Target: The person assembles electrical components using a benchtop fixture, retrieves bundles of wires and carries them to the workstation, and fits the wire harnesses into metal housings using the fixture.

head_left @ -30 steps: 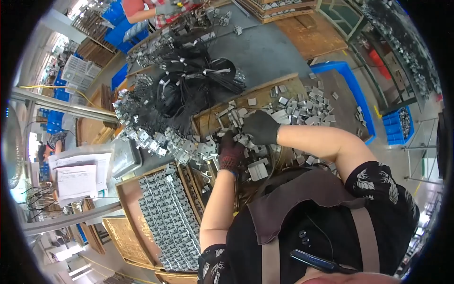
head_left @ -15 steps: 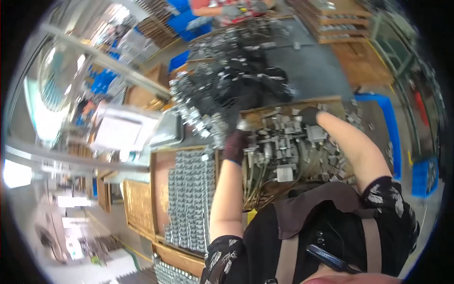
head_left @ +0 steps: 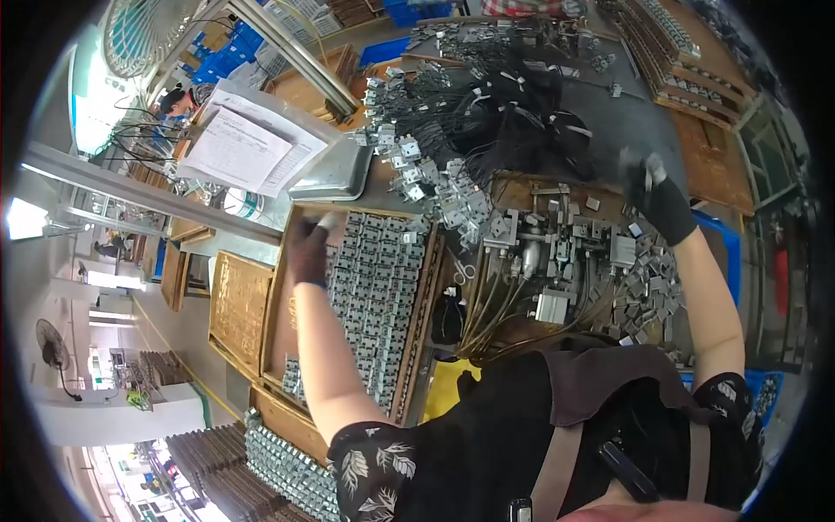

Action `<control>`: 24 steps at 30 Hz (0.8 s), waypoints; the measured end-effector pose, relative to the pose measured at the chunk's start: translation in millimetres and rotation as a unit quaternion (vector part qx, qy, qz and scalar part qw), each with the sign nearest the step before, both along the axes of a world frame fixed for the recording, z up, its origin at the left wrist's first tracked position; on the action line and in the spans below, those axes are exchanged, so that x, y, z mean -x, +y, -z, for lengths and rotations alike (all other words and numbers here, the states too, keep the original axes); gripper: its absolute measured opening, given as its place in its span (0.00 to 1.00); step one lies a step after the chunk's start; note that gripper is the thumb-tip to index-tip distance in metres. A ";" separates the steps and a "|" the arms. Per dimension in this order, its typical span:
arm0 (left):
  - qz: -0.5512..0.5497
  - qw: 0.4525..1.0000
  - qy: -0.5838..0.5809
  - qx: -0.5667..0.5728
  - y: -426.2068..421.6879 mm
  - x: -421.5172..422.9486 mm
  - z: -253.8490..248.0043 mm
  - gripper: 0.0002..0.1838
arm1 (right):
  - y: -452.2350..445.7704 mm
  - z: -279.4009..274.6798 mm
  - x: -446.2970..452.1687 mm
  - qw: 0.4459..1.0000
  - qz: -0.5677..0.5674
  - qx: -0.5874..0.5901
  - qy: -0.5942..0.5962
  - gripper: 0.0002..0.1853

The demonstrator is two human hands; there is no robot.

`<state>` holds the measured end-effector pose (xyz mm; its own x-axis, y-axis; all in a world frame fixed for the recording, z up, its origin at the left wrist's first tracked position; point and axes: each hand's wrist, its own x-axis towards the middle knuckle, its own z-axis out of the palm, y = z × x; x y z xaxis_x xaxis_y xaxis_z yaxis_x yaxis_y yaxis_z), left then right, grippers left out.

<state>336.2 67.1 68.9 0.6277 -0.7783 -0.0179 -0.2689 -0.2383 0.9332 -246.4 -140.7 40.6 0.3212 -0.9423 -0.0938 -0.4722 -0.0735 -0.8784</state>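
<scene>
My left hand [head_left: 309,250], in a dark red and black glove, is over the upper left corner of a wooden tray [head_left: 283,296]. Its fingers are bent round a small pale piece [head_left: 327,221]. Rows of metal parts [head_left: 370,296] fill much of that tray. To the right, my right hand [head_left: 657,196], gloved in dark grey, hangs above the grey table near its right side. Motion blurs its fingers, and whether it holds anything is unclear. Between the hands stands a metal fixture [head_left: 557,248] with several hoses. Loose metal blocks [head_left: 648,283] lie right of the fixture.
Bundled black cables [head_left: 531,122] with metal ends are heaped behind the fixture. Papers [head_left: 239,152] hang at the upper left near a metal post. Scissors [head_left: 464,272] lie beside the fixture. Stacked wooden trays [head_left: 696,87] stand at the back right, and a blue bin [head_left: 726,261] is at the right.
My left hand has moved left from the fixture to the wooden tray. My right hand has left the fixture and risen toward the back right. The camera view has shifted.
</scene>
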 end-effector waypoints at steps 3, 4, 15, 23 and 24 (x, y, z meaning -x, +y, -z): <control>-0.030 0.994 -0.066 -0.086 16.4 -54.1 20.3 0.32 | -16.6 15.6 -9.9 0.982 0.061 0.155 0.090 0.19; -0.028 0.987 -0.030 -0.156 23.3 -68.1 29.4 0.33 | -25.7 25.0 -13.6 0.968 0.082 0.206 0.119 0.18; -0.034 0.967 0.205 -0.146 39.0 -125.6 107.8 0.20 | 61.9 -34.7 -148.9 0.833 -0.506 0.144 0.172 0.09; 0.156 0.957 0.155 0.189 -9.0 -14.5 17.4 0.15 | 64.8 -24.5 -114.8 0.731 -0.478 0.236 0.426 0.14; 0.176 0.921 0.273 0.215 -12.5 62.8 -29.4 0.12 | 65.3 -22.3 -109.9 0.726 -0.490 0.188 0.443 0.14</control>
<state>273.4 54.7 98.3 0.3249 -0.9402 0.1023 0.2777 0.1982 0.9400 -136.5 -75.4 62.9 0.8258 -0.3136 -0.4687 -0.3987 -0.9125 -0.0919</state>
